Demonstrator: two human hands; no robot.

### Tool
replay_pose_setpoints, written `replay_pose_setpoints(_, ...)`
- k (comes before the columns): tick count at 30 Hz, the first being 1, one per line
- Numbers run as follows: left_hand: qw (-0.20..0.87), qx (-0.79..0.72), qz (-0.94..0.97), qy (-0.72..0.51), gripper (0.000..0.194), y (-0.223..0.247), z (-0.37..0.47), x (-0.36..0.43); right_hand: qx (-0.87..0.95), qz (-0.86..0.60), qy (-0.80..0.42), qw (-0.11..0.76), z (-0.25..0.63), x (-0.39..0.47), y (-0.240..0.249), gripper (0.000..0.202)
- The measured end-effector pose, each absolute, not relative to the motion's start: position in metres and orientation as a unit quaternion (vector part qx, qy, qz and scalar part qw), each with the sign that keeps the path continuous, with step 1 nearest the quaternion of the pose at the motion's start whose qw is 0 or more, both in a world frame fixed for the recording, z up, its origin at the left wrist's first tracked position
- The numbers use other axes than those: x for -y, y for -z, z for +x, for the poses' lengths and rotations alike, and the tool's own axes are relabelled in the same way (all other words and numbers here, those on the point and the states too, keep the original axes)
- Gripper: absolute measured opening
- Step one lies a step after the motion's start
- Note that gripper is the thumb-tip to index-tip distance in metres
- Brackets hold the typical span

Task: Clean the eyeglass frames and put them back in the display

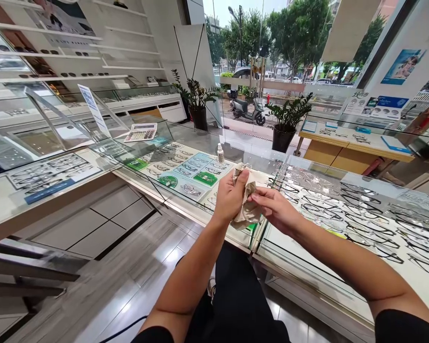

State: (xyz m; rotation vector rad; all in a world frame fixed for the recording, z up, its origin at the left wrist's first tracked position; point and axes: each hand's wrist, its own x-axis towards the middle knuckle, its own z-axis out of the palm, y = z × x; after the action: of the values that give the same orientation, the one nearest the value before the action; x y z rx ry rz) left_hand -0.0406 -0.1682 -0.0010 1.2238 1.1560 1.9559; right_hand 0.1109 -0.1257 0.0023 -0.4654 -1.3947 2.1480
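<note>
Clutching one crumpled beige cloth [248, 216] in the left hand [232, 194], pinching its fold with the right hand [276, 207] above a glass counter [289, 245]; facing one white bottle [220, 154] just beyond the left hand, two potted plants [285, 137] farther off.

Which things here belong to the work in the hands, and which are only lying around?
In the work:
beige cloth, held by left hand and right hand
perhaps white bottle, standing close by

Only around:
eyeglasses on display
potted plants
scooter outside
</note>
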Motion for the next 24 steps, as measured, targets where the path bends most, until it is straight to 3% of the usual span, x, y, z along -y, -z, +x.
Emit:
replay_pose_setpoints(7,0.325,-0.435,0.46,-0.702,0.062,0.005,-0.068,0.171,0.53,-0.185,-0.773,0.296,0.116,0.115,-0.009,0.038)
replay_pose_setpoints(17,0.248,-0.467,0.403,-0.747,0.056,0.014,-0.116,0.183,0.549,-0.19,-0.731,0.358,0.122,0.092,-0.014,0.031)
replay_pose_setpoints(24,0.221,-0.613,0.435,-0.622,0.064,0.051,-0.157,0.169,0.552,-0.205,-0.742,0.321,0.12,0.084,-0.009,0.037)
